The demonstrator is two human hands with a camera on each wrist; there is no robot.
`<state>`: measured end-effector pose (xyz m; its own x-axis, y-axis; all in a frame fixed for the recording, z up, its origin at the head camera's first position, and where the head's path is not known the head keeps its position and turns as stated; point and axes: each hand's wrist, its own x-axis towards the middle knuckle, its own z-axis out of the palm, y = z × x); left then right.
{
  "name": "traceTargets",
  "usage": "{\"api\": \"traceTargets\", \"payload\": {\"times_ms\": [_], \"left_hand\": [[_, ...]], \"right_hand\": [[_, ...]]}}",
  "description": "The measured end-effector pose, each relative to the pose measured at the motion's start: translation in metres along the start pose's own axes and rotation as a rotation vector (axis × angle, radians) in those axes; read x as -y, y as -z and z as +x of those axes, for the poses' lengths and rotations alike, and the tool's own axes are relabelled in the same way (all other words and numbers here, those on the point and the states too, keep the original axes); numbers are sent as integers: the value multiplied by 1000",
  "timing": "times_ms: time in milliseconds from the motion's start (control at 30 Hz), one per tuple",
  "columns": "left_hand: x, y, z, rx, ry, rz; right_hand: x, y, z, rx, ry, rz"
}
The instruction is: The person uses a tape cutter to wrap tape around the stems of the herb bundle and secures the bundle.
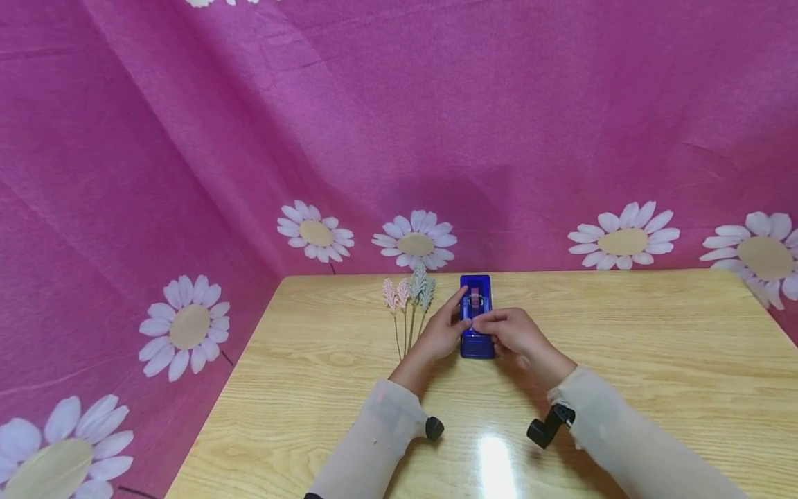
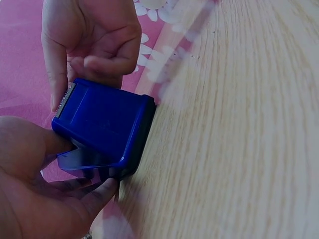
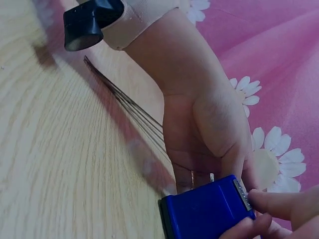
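A blue tape dispenser [image 1: 477,346] with a metal toothed blade [image 2: 66,99] stands upright on the table, its roll [image 1: 475,296] showing in the head view. My left hand [image 1: 441,333] grips its left side, thumb up by the blade in the left wrist view and fingers lower along the side. Above the dispenser, my right hand [image 1: 514,333] brings thumb and forefinger together just behind the blade, pinching at the tape; the thin strip itself cannot be made out. The other right fingers are curled in. In the right wrist view, the right fingertips [image 3: 259,199] touch by the blade.
Artificial stems with pink and grey-green heads [image 1: 416,285] lie left of the dispenser, partly behind the left forearm. The wooden table [image 1: 623,333] ends at the back against a magenta cloth [image 1: 530,138] printed with daisies. Black wrist cameras [image 1: 544,432] stick out from both sleeves.
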<state>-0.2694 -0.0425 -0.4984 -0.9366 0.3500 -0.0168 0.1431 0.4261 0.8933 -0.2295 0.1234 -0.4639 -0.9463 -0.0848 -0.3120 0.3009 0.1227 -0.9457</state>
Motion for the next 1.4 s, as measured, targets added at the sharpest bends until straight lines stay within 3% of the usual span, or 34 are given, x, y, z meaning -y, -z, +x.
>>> {"api": "traceTargets", "payload": {"times_ms": [433,1400], "left_hand": [[2,0,2,-13,8,11],[0,-1,-1,-9,27,-21]], "right_hand": [[-5,2,4,-11,-34,168],[-1,4,-2,17,-46,176]]}}
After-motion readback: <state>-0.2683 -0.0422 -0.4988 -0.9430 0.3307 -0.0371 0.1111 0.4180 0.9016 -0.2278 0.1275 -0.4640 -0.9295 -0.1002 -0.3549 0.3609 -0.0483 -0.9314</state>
